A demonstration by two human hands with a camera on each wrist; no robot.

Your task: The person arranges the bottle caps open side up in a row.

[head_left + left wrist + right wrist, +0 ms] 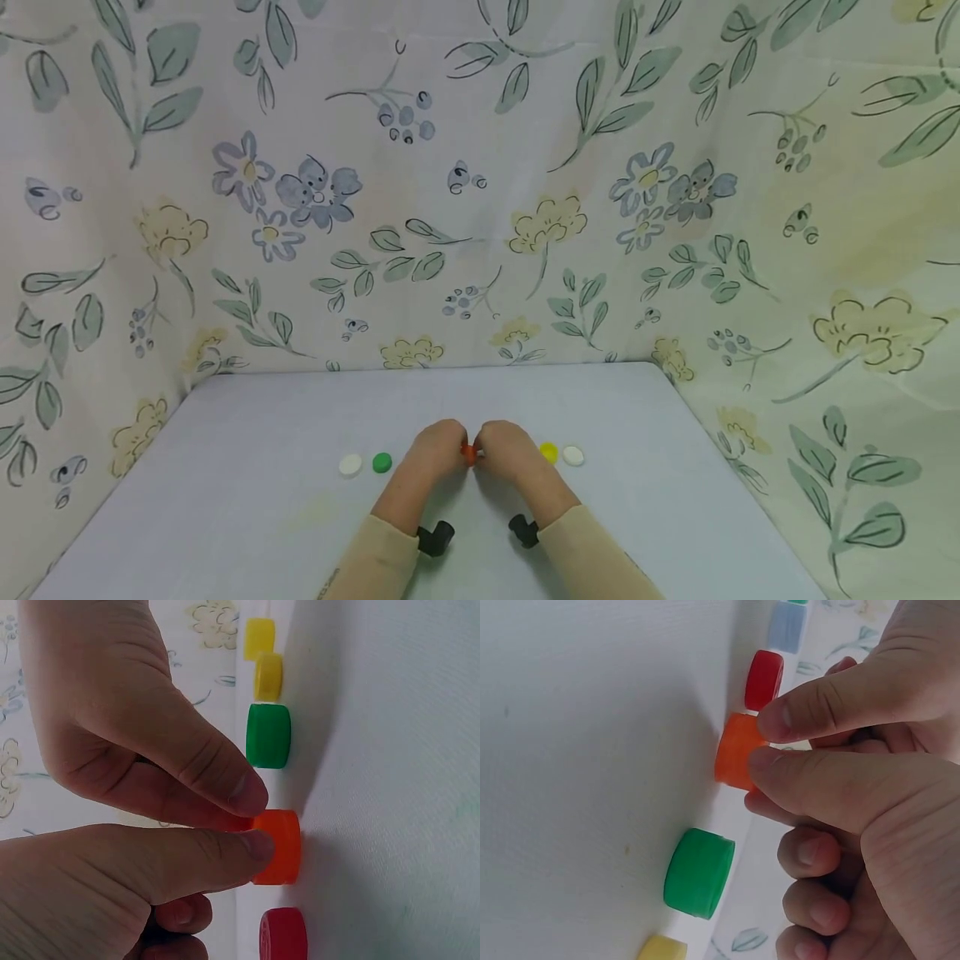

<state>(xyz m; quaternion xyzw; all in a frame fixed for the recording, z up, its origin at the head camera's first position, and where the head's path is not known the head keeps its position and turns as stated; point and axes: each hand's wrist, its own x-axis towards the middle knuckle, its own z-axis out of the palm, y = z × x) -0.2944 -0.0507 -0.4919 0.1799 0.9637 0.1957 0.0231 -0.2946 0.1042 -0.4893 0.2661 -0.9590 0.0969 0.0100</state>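
Note:
An orange bottle cap (469, 456) stands on the white tabletop between my two hands. The thumb and fingers of my left hand (438, 450) pinch one side of it. From the other side my right hand (510, 451) pinches it too, the two thumbs close together. In the left wrist view both thumb tips meet the rim of the orange cap (283, 847). Seen from the right wrist, the remaining fingers of my right hand (900, 817) are curled. Fingertips behind the cap are partly hidden.
A white cap (350, 465) and a green cap (382, 462) lie to the left. On the right are a yellow cap (549, 452) and another white cap (573, 455). A red cap (283, 934) shows in the left wrist view. Floral cloth (480, 183) hangs behind the table.

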